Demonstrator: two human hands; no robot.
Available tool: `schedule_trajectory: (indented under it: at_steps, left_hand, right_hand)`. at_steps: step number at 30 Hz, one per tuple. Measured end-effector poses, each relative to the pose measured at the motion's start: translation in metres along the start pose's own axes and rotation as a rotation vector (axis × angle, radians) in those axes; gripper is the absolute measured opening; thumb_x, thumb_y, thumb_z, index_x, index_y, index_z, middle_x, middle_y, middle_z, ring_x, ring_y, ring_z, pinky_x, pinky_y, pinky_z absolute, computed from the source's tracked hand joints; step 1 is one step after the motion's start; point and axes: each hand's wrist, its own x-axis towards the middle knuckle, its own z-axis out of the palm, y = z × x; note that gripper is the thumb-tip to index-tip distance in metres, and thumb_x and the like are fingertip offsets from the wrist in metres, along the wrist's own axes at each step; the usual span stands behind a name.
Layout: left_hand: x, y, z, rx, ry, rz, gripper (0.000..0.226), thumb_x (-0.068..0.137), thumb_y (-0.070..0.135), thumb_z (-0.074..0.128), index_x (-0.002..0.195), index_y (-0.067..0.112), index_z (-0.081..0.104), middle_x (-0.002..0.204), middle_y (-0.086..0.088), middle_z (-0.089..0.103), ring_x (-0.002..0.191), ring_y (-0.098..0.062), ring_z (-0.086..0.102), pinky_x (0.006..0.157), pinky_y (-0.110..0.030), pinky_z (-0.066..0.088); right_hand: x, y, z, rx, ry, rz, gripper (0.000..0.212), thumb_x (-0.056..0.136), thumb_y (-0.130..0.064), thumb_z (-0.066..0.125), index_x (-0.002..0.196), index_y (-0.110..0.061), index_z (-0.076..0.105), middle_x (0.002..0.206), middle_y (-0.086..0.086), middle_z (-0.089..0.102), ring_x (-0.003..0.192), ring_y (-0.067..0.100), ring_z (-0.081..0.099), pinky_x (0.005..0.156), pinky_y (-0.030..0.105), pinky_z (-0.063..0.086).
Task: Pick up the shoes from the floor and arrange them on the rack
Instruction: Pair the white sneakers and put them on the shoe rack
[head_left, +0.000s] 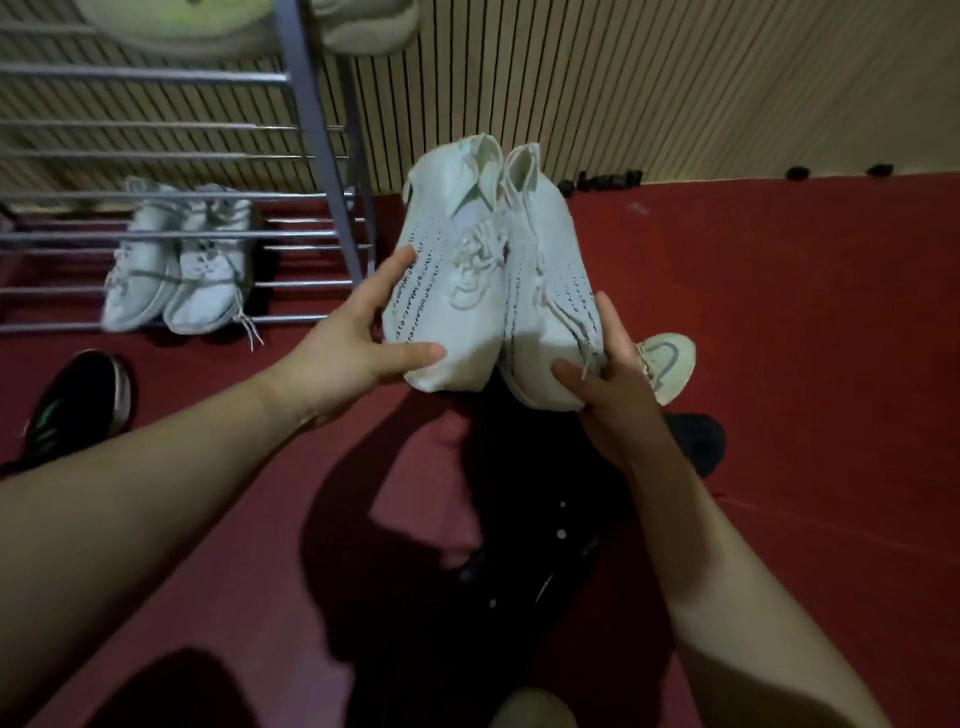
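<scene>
Two white knit sneakers are held side by side above the red floor, toes toward me. My left hand (358, 338) grips the toe of the left sneaker (447, 270). My right hand (613, 384) grips the toe of the right sneaker (545, 291). The metal shoe rack (306, 130) stands to the left of them, its side post close to the left sneaker. A white pair (176, 265) sits on its lowest shelf, and pale shoes (208, 26) rest on an upper shelf.
On the red floor (805, 338) lie a black shoe (88, 400) at the left, a pale sneaker (665, 364) behind my right hand and a dark shoe (696, 441) below it. A slatted wall (623, 78) runs behind. My dark trouser leg (519, 545) is below.
</scene>
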Motion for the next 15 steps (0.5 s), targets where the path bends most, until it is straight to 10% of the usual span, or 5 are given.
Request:
schedule_trajectory:
  at_steps: [15]
  left_hand:
    - [-0.124,-0.011,-0.166,-0.108,-0.131,0.079,0.095,0.076,-0.005,0.07,0.146,0.039,0.023,0.138,0.016,0.046,0.115,-0.008,0.058,0.092,-0.03,0.052]
  right_hand:
    - [-0.078,0.0,0.195,-0.075,0.142,-0.07,0.088,0.073,0.002,0.061,0.148,-0.023,0.022,0.139,-0.002,0.051,0.119,0.01,0.056,0.092,0.025,0.05]
